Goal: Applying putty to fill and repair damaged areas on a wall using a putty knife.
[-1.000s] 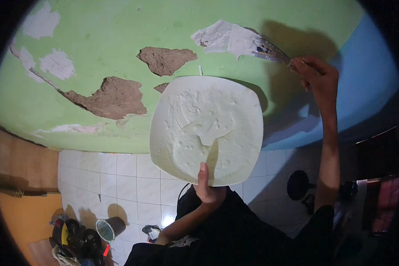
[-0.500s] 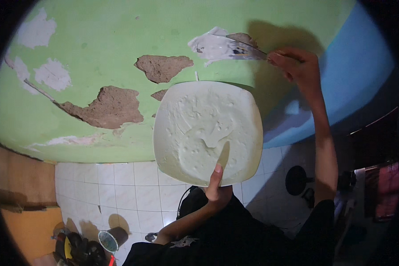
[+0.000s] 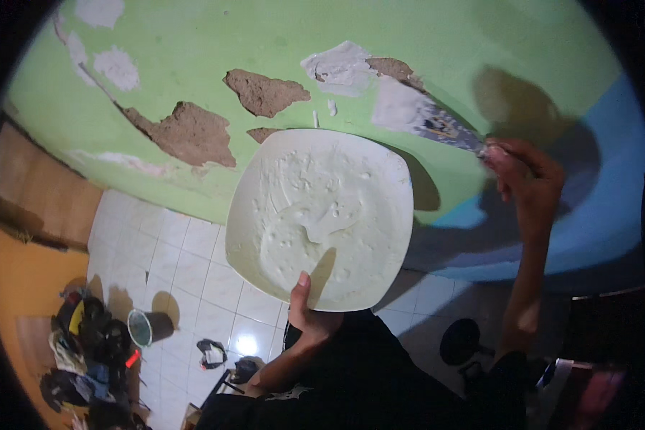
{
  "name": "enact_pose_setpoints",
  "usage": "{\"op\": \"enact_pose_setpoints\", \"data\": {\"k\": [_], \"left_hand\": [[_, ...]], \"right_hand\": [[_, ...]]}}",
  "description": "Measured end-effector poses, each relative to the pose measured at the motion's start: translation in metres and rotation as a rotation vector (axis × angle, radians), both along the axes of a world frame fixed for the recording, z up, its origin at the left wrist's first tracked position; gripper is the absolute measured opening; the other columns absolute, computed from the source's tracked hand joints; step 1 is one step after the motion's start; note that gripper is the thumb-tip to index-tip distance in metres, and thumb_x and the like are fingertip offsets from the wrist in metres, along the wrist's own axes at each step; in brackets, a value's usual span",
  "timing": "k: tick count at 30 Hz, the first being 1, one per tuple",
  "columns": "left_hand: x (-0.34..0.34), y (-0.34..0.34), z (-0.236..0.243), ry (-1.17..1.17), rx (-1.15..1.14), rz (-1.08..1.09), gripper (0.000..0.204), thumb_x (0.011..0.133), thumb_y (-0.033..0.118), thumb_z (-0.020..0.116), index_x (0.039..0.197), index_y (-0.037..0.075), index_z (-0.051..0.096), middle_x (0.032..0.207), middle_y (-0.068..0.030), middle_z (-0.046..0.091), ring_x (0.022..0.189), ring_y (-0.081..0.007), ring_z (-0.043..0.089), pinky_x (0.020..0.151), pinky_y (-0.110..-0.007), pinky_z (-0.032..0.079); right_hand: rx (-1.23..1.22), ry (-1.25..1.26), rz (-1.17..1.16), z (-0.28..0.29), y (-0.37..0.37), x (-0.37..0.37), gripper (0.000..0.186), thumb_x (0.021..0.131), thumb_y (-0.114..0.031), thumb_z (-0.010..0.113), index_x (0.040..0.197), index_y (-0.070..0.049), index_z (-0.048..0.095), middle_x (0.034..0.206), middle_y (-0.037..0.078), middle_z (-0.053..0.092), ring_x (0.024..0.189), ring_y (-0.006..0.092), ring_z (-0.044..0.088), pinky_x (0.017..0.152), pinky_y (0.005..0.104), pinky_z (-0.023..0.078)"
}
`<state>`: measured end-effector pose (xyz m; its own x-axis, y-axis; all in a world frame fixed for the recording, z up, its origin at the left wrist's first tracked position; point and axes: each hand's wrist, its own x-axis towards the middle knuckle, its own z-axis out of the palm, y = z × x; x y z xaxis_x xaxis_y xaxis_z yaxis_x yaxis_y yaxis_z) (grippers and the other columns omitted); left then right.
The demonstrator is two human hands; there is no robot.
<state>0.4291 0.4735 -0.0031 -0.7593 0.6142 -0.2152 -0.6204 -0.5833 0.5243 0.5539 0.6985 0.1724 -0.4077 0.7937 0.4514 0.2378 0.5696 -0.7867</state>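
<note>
My left hand (image 3: pixel 314 322) grips the near rim of a square white bowl (image 3: pixel 245 215), thumb over the edge and the other fingers hidden beneath. Creamy white wall filler (image 3: pixel 287 247) lies spread inside it, with a hollow near the middle. In my right hand (image 3: pixel 523 168) is the handle of a putty knife (image 3: pixel 448 132); its blade carries white filler and sits close to the green wall (image 3: pixel 172 57). Whether the blade touches the wall I cannot tell. Just beyond it are a fresh white filler patch (image 3: pixel 340 68) and a bare brown patch (image 3: pixel 394 68).
More bare patches (image 3: pixel 265 93) and a larger one (image 3: pixel 193 132) mark the wall on the left. A bucket (image 3: pixel 142 328) and a dark heap of things (image 3: pixel 86 337) stand on the white tiled floor (image 3: pixel 186 258). At right is a dark round object (image 3: pixel 460 341).
My right hand has drawn the putty knife off the white patch, moving right and nearer to me. The view has turned and shifted, and a small filler smear now shows below the patch.
</note>
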Motion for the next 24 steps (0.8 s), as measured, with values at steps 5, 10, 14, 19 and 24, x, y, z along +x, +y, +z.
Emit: {"op": "enact_pose_setpoints", "data": {"k": [5,10,14,19,24], "left_hand": [[0.002,0.004,0.0,-0.035,-0.103,0.095,0.074,0.086,0.044,0.055,0.14,-0.004,0.042,0.133,-0.0235,0.054,0.121,-0.0357,0.055,0.103,-0.045,0.044],[-0.007,-0.003,0.001,0.059,-0.312,0.213,0.076,0.084,0.05,0.056,0.139,-0.001,0.045,0.125,-0.0201,0.059,0.11,-0.0333,0.06,0.093,-0.043,0.05],[-0.014,-0.011,0.0,0.042,-0.271,0.201,0.074,0.084,0.048,0.057,0.137,-0.001,0.046,0.122,-0.0199,0.06,0.108,-0.0325,0.062,0.092,-0.042,0.051],[-0.021,-0.019,0.007,0.046,-0.25,0.183,0.073,0.084,0.046,0.059,0.137,-0.003,0.044,0.122,-0.0203,0.06,0.109,-0.0315,0.062,0.091,-0.042,0.051],[-0.035,-0.029,-0.005,0.036,-0.217,0.086,0.074,0.086,0.045,0.057,0.139,-0.004,0.043,0.13,-0.0214,0.057,0.118,-0.0335,0.056,0.1,-0.042,0.045]], "right_hand": [[0.26,0.097,0.229,-0.021,0.002,-0.036,0.02,0.08,-0.009,0.081,0.097,-0.001,0.075,0.085,0.007,0.075,0.068,0.0127,0.067,0.06,0.0256,0.052],[0.578,-0.022,0.291,-0.03,-0.022,-0.06,0.017,0.078,-0.01,0.081,0.09,-0.001,0.072,0.08,0.014,0.072,0.071,0.0249,0.071,0.065,0.0329,0.055],[0.736,-0.143,0.267,-0.004,-0.038,-0.075,0.015,0.08,-0.013,0.08,0.083,-0.003,0.069,0.072,0.014,0.068,0.065,0.0291,0.068,0.061,0.0371,0.053],[0.915,-0.399,0.222,0.038,-0.06,-0.081,0.02,0.077,-0.01,0.082,0.091,0.0,0.072,0.08,0.015,0.072,0.072,0.0253,0.071,0.067,0.0311,0.054],[0.731,-0.446,0.223,0.037,-0.059,-0.078,0.02,0.079,-0.012,0.082,0.09,0.001,0.073,0.083,0.012,0.074,0.072,0.0197,0.07,0.068,0.0293,0.053]]}}
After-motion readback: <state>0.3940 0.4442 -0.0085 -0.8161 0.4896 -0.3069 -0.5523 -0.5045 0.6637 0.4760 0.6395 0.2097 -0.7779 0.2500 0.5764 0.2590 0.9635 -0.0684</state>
